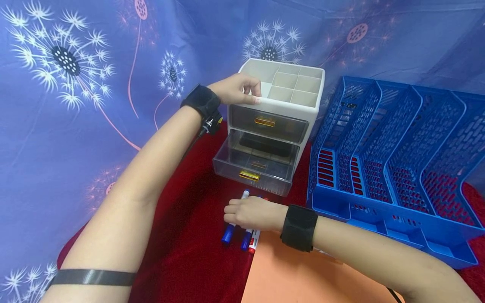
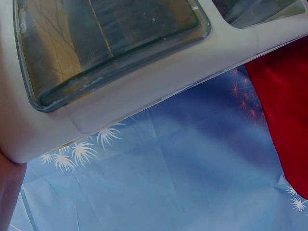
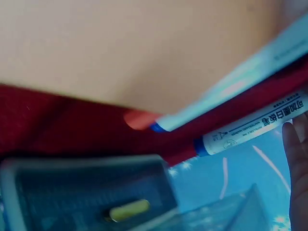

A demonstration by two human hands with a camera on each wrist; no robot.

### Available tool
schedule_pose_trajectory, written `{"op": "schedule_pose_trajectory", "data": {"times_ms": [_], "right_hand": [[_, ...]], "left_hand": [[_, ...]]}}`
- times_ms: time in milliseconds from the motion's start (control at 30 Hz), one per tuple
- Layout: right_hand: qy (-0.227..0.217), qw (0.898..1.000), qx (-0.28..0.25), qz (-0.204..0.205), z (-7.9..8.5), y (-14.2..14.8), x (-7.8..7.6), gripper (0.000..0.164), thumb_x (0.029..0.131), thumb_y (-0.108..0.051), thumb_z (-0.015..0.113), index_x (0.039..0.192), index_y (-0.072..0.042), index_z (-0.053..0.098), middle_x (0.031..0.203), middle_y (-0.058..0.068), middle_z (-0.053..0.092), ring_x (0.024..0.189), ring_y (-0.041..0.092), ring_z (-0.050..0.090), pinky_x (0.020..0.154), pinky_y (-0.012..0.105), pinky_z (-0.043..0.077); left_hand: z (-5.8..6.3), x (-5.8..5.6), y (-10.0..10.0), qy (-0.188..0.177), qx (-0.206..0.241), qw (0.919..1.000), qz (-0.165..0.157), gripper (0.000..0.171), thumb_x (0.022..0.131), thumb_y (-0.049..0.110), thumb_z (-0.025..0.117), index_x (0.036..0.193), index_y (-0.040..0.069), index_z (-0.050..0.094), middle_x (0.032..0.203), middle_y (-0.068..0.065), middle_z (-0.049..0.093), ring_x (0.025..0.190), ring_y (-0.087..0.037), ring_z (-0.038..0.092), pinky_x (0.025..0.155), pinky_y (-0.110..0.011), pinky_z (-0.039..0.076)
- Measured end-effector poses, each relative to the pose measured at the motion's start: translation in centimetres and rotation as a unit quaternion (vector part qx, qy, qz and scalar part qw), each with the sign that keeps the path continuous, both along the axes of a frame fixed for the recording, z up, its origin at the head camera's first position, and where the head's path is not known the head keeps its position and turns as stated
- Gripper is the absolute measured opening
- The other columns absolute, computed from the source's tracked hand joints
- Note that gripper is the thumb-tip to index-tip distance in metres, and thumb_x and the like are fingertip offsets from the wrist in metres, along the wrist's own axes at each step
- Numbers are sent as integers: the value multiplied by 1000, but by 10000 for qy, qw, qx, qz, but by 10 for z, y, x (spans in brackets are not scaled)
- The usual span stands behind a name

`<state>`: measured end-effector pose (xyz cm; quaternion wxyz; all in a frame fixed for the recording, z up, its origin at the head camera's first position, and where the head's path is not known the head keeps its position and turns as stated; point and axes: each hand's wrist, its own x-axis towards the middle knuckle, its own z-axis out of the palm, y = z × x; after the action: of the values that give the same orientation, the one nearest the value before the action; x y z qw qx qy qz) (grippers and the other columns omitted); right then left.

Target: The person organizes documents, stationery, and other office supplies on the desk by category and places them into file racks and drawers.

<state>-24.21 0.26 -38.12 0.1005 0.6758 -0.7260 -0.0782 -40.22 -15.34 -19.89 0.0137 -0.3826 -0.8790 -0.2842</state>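
At the top left of the white drawer organizer (image 1: 282,107), my left hand (image 1: 238,89) grips the rim, fingers curled over it and thumb along the front. The clear lower drawer (image 1: 227,165) is pulled out; the upper drawer (image 1: 282,131) is closed. Below the drawers, my right hand (image 1: 254,213) pinches a blue-capped whiteboard marker (image 1: 228,234), and its printed white barrel (image 3: 255,124) shows beside the fingers in the right wrist view. Another blue marker (image 1: 246,240) and a red marker (image 1: 254,243) lie partly hidden under that hand.
A blue mesh file rack (image 1: 398,206) with upright dividers and front compartments stands to the right. An orange sheet (image 1: 295,273) lies under the right forearm. Dark red cloth (image 1: 189,235) covers the surface, and a blue dandelion-print cloth (image 1: 212,38) hangs behind.
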Motion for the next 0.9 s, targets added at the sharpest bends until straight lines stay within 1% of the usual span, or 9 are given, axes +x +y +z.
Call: {"op": "schedule_pose_trajectory", "data": {"times_ms": [100,233,333,533,633,767,900], "right_hand": [[161,9996,-61,228,8,-2,7,12,85,-14,68,92,-17,59,86,-8,56,79,5,44,63,13,38],[522,9972,-52,524,20,-4,21,12,86,-14,66,95,-17,58,88,-8,57,82,5,46,69,14,39],[775,9943,-81,722,28,-4,33,12,88,-13,63,96,-17,57,89,-8,56,82,5,45,69,15,40],[1019,9888,-94,1084,46,-4,52,11,89,-19,62,99,-17,56,92,-8,58,85,6,49,71,16,43],[1208,9853,-171,1199,59,-3,57,10,91,-19,59,100,-17,56,93,-8,59,85,7,51,72,17,44],[1334,9826,-380,1233,81,-1,58,7,93,-18,55,100,-17,56,93,-7,58,85,7,51,71,17,44],[1235,9838,-639,1131,100,2,56,9,93,-13,55,102,-15,55,93,-5,57,86,9,51,71,18,45]], "left_hand": [[0,0,0,-10,13,10000,9,10,85,13,68,80,8,60,69,2,50,70,-14,44,65,-25,33],[0,-1,0,1,-8,10000,-3,10,86,13,68,81,9,61,70,3,50,70,-14,44,65,-25,33],[0,-1,0,16,-18,10000,-9,10,86,14,68,81,9,61,70,3,50,70,-14,44,65,-25,33],[0,0,0,63,-15,10000,-2,10,85,13,68,81,8,60,69,2,50,69,-14,45,65,-25,34],[0,-1,-1,86,-33,10000,0,10,85,13,68,81,8,61,70,2,50,70,-14,45,65,-25,34],[0,-1,-1,92,-40,9999,-27,9,85,14,67,82,8,61,70,2,50,70,-14,45,66,-25,34],[1,-1,-1,110,-20,9999,-61,10,85,13,68,81,7,61,69,2,50,70,-14,44,65,-25,34]]}}
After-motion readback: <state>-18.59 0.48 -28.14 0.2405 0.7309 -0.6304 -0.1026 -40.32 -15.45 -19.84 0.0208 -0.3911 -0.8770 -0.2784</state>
